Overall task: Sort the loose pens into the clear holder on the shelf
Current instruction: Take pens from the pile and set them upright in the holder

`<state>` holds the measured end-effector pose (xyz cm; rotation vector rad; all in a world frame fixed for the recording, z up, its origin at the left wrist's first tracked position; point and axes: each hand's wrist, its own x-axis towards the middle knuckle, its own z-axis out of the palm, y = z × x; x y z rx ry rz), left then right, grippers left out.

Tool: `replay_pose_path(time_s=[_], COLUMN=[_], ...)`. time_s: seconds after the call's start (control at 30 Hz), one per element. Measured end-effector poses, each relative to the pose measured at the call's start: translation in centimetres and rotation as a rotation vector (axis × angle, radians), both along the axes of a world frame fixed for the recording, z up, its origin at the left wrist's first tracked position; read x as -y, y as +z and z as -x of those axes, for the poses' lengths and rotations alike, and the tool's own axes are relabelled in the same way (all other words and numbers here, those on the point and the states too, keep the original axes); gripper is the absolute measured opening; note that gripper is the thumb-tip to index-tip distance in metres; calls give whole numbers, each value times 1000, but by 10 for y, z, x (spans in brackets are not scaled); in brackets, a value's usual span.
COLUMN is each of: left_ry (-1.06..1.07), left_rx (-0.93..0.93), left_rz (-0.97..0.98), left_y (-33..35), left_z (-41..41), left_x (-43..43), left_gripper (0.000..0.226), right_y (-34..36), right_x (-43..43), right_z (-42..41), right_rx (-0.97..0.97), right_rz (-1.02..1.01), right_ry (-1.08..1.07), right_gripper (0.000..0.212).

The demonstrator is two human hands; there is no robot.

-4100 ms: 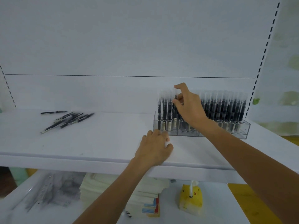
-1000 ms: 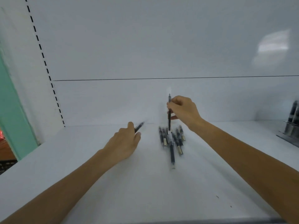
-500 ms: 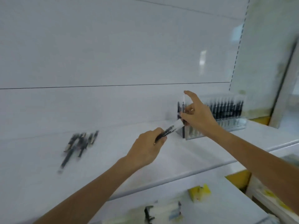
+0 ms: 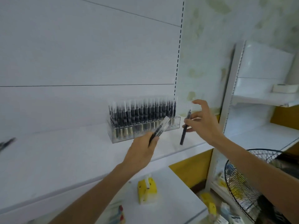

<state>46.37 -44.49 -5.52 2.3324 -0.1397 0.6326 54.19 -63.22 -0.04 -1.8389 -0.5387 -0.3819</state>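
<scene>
The white shelf [image 4: 64, 156] is running across the middle of the frame, and the clear holder [image 4: 144, 131] is standing on it just right of centre, packed with upright pens in rows too dense and blurred to count. Both hands are hovering in front of it, lower and to the right. The left hand [image 4: 140, 154] is closing around what looks like one or two pens [image 4: 159, 130], blur preventing a sure count, their long axis slanting up and right so the clear cap end is overlapping the holder's front wall. The right hand [image 4: 203, 122] is pinching a single dark pen [image 4: 185, 126] between thumb and fingers, other fingers spread, the pen nearly upright and sitting just past the holder's right end. The left hand seems nearer the slots. At the far left edge, a few loose pens [image 4: 6, 143] are lying blurred, well apart from both hands
</scene>
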Motion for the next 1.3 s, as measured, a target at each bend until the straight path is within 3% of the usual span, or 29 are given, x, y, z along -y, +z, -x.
replay_pose_path(time_s=[0.17, 0.4, 0.57, 0.87, 1.07, 1.3], left_ry=[10, 189, 283, 466, 504, 551], left_rx=[14, 122, 108, 145, 154, 162], left_rz=[50, 108, 104, 182, 159, 185], left_y=[5, 16, 7, -2, -3, 1], left_z=[-5, -10, -2, 3, -1, -10], left_x=[-12, -43, -58, -64, -54, -49], left_gripper=[29, 36, 30, 28, 22, 30], right_y=[-31, 8, 0, 11, 15, -8], right_x=[-28, -69, -106, -142, -142, -146], right_z=[-11, -36, -44, -67, -75, -78], right_rx=[36, 150, 212, 363, 427, 508], right_rz=[-48, -84, -117, -13, 112, 536], right_ry=[47, 57, 115, 332, 376, 373], right_gripper=[64, 63, 62, 60, 61, 65])
